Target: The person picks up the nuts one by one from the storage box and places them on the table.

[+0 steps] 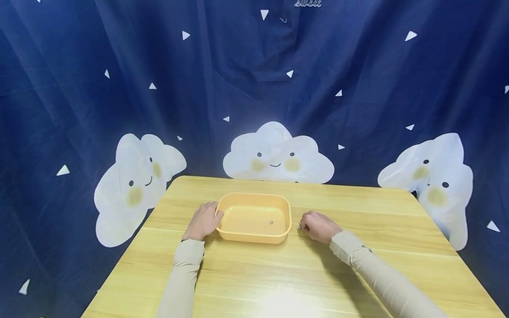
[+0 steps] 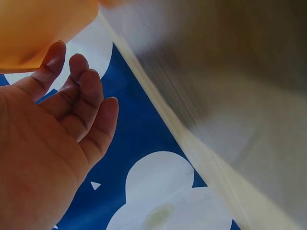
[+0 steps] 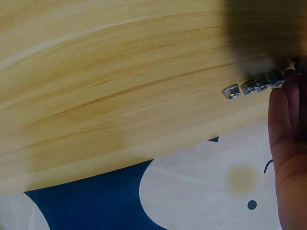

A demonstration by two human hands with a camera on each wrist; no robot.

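A yellow plastic basin [image 1: 254,238] stands on the table, with one small metal nut [image 1: 271,222] on its floor. At its left end my left hand [image 1: 203,221] holds the rim, thumb over the edge and fingers outside. The left wrist view shows those fingers beside the basin wall [image 2: 43,28]. To the right of the basin, my right hand [image 1: 320,227] reaches down with curled fingers at a row of several flanged metal nuts [image 3: 231,91]. Its fingertips pinch at the right end of the row, partly covering a dark nut [image 3: 298,65]; the thumb is mostly hidden there.
The light wood table [image 1: 254,274] carries the basin and nuts. Behind its far edge hangs a dark blue curtain [image 1: 254,88] printed with white clouds and triangles. A bright reflection lies on the near tabletop.
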